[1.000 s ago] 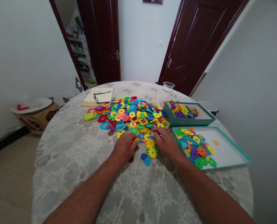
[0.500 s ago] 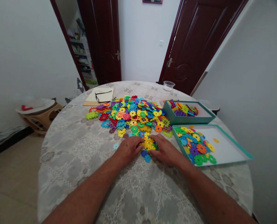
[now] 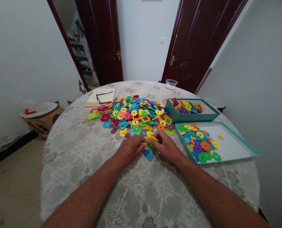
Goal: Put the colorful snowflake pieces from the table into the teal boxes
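Your two bare hands meet near the middle of a round table under a grey floral tablecloth (image 3: pixel 131 196). Clock directions run from between your hands, 12 being straight ahead.

Your left hand (image 3: pixel 128 148) is nearly closed, thumb against curled fingers, with a bit of yellow plastic (image 3: pixel 143 144) showing at the fingertips. Your right hand (image 3: pixel 166 146) is closed in a pinch, thumb below and fingers above, on yellow gear-shaped pieces (image 3: pixel 151 138) lying between your hands; how many, you cannot tell.

A green piece (image 3: pixel 151 148) sits just under your right fingertips. At 6 o'clock, close in, lie a dark blue disc (image 3: pixel 146 153) and a light blue disc (image 3: pixel 149 157).

From 11 to 12 o'clock spreads a heap of multicoloured gear pieces (image 3: pixel 131 114). At 2 o'clock stands a teal box (image 3: pixel 195 117) holding more pieces; at 3, a shallow teal-rimmed tray (image 3: pixel 236 137) has discs gathered on its near-left side. At 10, black-framed glasses (image 3: pixel 97 98) rest on cream paper (image 3: pixel 91 98). At 1, near the far edge, stands a clear plastic bowl (image 3: pixel 171 83).
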`<state>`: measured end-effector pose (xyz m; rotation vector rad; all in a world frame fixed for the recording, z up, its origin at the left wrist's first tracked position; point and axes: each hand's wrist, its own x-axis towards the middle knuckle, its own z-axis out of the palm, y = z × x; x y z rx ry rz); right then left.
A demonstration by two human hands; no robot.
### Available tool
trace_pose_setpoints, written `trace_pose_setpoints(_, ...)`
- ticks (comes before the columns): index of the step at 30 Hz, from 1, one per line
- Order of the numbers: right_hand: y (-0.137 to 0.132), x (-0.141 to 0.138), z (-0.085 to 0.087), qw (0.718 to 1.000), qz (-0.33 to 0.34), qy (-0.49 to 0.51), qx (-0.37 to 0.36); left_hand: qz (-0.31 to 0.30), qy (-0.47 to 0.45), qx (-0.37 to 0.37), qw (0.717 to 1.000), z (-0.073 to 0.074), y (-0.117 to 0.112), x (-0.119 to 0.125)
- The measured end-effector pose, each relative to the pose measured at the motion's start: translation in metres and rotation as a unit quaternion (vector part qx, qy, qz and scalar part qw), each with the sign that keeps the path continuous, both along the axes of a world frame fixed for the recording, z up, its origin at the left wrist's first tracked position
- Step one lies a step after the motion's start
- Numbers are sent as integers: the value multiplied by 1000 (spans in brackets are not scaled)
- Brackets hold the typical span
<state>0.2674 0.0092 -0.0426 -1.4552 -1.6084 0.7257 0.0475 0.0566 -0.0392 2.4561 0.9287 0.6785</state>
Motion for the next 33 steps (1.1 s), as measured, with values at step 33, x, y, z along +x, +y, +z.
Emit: trace_pose_setpoints(33, 15, 65, 72, 973, -164, -104, 123, 25, -1, 16, 1000, 12, 1, -3)
